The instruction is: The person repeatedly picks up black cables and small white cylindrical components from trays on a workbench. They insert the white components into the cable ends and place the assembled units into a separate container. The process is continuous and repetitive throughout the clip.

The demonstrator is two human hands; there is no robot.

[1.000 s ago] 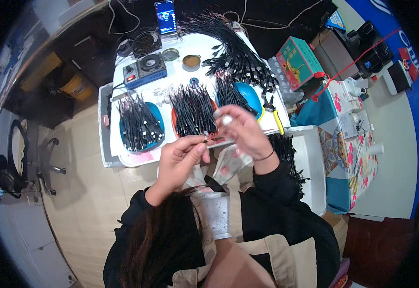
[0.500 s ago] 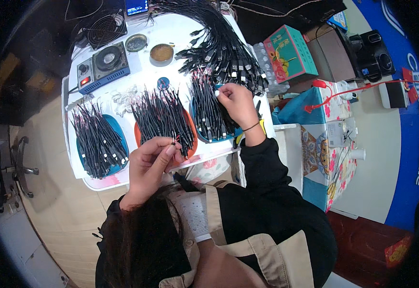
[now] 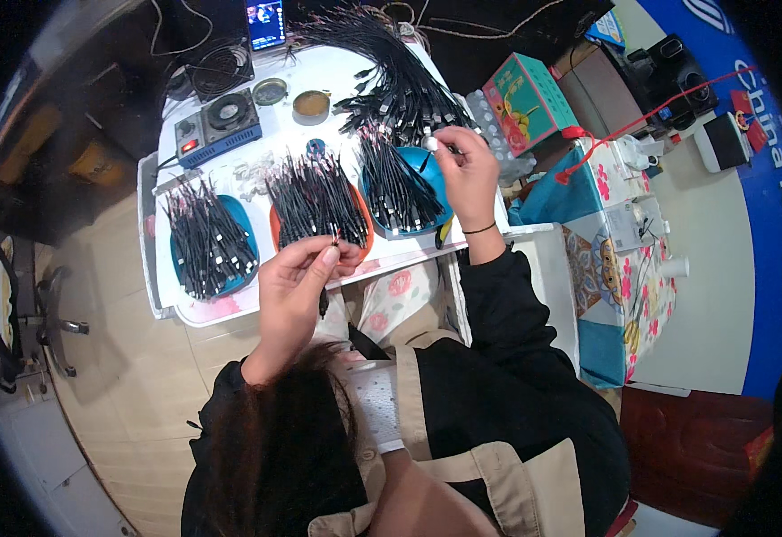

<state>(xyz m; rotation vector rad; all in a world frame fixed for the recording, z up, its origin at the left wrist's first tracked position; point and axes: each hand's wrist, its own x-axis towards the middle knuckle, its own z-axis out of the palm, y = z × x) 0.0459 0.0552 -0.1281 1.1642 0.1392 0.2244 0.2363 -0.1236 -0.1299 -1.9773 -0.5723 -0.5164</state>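
Observation:
Near the front edge of the table, my left hand (image 3: 306,273) pinches a short black cable with bare red and white wire ends sticking up from the fingertips. My right hand (image 3: 470,174) is raised over the right blue tray (image 3: 440,183), with thumb and index finger pressed together and something white at the fingertip. A thin dark strand, seemingly a black cable (image 3: 425,162), hangs below them. Black cables (image 3: 391,183) with metal plugs fill that tray. More lie in an orange tray (image 3: 368,234) in the middle and a blue tray (image 3: 246,234) at the left.
A soldering heater (image 3: 218,125) with a lit red switch stands at the back left. Near it are a round tin (image 3: 311,106), a fan (image 3: 221,70) and a lit phone (image 3: 266,24). A large cable bundle (image 3: 400,85) spreads at the back; a green box (image 3: 529,103) stands right.
My right hand has lifted away from the cables in the right tray, uncovering part of its blue bottom. My left hand still pinches its cable. The whole view has shifted slightly.

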